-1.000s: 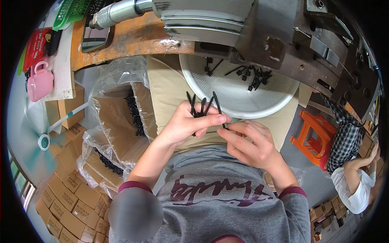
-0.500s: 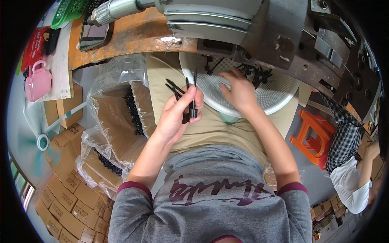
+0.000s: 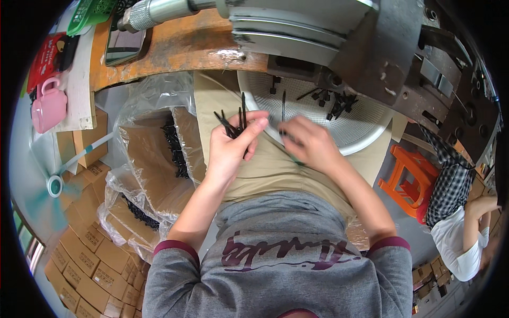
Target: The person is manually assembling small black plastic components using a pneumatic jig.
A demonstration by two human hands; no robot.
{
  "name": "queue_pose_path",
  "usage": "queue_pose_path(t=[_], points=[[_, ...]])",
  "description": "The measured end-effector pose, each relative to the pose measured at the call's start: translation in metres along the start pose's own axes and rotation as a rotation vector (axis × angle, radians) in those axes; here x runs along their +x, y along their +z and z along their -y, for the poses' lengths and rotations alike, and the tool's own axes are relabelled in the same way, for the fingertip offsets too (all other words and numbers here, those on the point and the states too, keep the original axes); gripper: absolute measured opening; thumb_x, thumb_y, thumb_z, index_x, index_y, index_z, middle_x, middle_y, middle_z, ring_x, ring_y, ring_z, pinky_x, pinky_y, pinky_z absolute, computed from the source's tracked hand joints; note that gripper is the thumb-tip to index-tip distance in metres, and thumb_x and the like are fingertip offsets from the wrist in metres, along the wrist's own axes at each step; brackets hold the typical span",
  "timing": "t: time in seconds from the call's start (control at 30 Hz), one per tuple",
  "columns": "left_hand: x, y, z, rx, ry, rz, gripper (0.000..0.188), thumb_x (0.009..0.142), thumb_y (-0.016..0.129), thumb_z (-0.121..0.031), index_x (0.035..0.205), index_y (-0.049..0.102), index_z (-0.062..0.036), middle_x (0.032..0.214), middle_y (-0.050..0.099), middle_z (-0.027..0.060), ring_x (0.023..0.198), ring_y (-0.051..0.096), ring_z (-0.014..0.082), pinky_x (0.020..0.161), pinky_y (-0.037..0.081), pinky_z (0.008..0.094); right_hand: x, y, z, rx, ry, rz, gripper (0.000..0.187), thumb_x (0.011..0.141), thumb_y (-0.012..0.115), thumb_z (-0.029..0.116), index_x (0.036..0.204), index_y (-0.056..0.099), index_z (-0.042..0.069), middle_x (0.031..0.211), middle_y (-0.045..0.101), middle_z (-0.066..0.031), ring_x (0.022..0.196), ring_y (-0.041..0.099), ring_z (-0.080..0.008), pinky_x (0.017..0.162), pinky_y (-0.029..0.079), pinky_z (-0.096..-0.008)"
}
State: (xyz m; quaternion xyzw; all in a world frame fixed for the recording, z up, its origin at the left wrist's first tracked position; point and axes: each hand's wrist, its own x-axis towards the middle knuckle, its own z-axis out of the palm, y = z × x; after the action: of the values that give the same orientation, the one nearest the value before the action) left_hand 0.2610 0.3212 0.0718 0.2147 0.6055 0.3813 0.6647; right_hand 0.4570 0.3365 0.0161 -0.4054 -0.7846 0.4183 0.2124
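Several thin black rods (image 3: pixel 244 112) stick up out of my left hand (image 3: pixel 227 151), which is closed around their lower ends. Its thumb and forefinger reach toward my right hand (image 3: pixel 313 144). The right hand's fingers are pinched, somewhat blurred, on one black rod (image 3: pixel 283 103) that points upward. Both hands are close together at the near left side of a white perforated basket (image 3: pixel 366 140) over my lap. Inside the basket lies a loose heap of black rods with thicker ends (image 3: pixel 342 106), and a single one (image 3: pixel 275 85) rests farther left.
A grey metal machine (image 3: pixel 302 32) on a wooden bench (image 3: pixel 183 42) overhangs the basket's far side. To my left stands a plastic-lined carton (image 3: pixel 151 153) holding black parts. At right are an orange stool (image 3: pixel 408 180) and another person's arm (image 3: pixel 472 228).
My right hand has come out of the basket toward the left hand, now with a black rod in its fingers. The left hand's thumb and forefinger have stretched to the right.
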Motion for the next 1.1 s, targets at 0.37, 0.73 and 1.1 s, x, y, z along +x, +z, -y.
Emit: queue_pose_path(t=[0.37, 0.73, 1.1], points=[[-0.024, 0.022, -0.014, 0.052, -0.146, 0.390, 0.017, 0.080, 0.072, -0.007, 0.096, 0.071, 0.0005, 0.062, 0.058, -0.0003, 0.047, 0.045, 0.0031, 0.042, 0.031, 0.0178, -0.043, -0.044, 0.072, 0.015, -0.268, -0.237, 0.037, 0.066, 0.071, -0.003, 0.103, 0.067, -0.001, 0.092, 0.060, -0.0093, 0.068, 0.062, -0.0194, 0.057, 0.053, -0.0309], [-0.021, 0.014, -0.006, -0.182, -0.094, 0.340, 0.025, 0.099, 0.050, -0.026, 0.096, 0.058, -0.0020, 0.081, 0.061, 0.0068, 0.063, 0.056, 0.0100, 0.051, 0.042, 0.0210, -0.036, -0.049, 0.022, 0.078, 0.238, -0.376, 0.021, 0.076, 0.070, 0.005, 0.097, 0.069, 0.003, 0.086, 0.065, -0.0081, 0.062, 0.058, -0.0145, 0.056, 0.048, -0.0256], [-0.013, 0.016, -0.005, -0.322, -0.120, 0.218, 0.023, 0.098, 0.051, -0.025, 0.103, 0.052, -0.0033, 0.064, 0.041, -0.0020, 0.058, 0.044, 0.0097, 0.044, 0.037, 0.0224, 0.014, -0.033, -0.131, -0.449, 0.202, -0.610, 0.035, 0.077, 0.071, 0.014, 0.110, 0.065, 0.005, 0.105, 0.065, -0.0140, 0.090, 0.063, -0.0263, 0.080, 0.050, -0.0360]])
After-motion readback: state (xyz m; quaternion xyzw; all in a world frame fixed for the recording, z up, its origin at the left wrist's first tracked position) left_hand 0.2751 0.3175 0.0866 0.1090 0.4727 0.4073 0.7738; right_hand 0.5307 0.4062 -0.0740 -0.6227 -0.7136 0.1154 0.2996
